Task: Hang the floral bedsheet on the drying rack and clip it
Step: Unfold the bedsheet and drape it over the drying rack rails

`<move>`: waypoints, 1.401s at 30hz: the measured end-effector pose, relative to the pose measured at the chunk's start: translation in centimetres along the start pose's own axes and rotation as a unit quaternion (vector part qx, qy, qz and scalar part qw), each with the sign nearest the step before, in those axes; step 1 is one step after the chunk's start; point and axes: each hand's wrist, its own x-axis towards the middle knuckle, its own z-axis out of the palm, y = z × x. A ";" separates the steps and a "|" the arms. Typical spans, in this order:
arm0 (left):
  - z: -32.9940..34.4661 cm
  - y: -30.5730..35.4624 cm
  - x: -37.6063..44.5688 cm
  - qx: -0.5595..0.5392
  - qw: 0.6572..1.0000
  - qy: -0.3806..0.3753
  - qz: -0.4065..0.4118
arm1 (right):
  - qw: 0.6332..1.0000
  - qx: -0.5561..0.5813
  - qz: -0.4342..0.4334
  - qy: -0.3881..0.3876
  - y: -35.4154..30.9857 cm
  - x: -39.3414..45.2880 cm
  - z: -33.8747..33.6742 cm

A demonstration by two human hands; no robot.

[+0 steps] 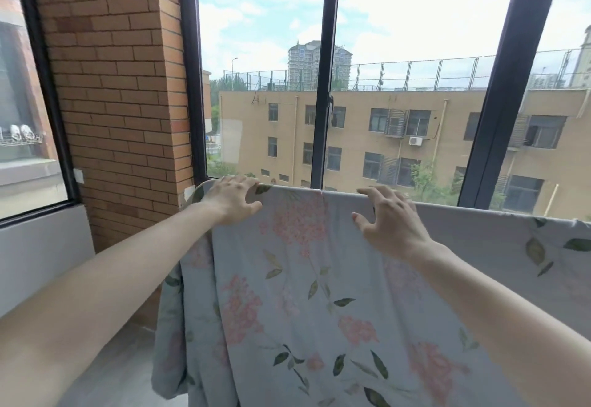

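You have one floral bedsheet [319,278] under your fingers, two hands, left hand [232,197] and right hand [391,222], three window panes beyond them.

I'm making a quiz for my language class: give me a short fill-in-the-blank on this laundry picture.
1. The bedsheet is printed with pink ____ and green leaves.
2. The left hand grips the sheet's ____ edge.
3. The pillar beside the window is made of ____.

Missing words: flowers; top; brick
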 end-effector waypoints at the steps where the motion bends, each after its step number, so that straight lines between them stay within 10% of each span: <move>1: 0.0 -0.1 0.0 -0.016 1.000 0.008 0.014 | 1.000 0.002 -0.010 -0.002 -1.0 0.5 0.2; 10: 2.6 -10.5 -2.7 -0.204 0.964 0.127 -0.116 | 0.999 0.010 -0.030 -0.019 -10.3 4.5 5.5; 38: -0.1 -19.5 0.5 -0.056 0.969 0.186 -0.152 | 0.997 -0.056 0.049 0.010 -12.3 7.6 9.5; 42: 1.0 -19.3 1.4 -0.057 0.979 0.070 -0.186 | 0.997 -0.051 0.049 0.014 -12.7 7.8 9.8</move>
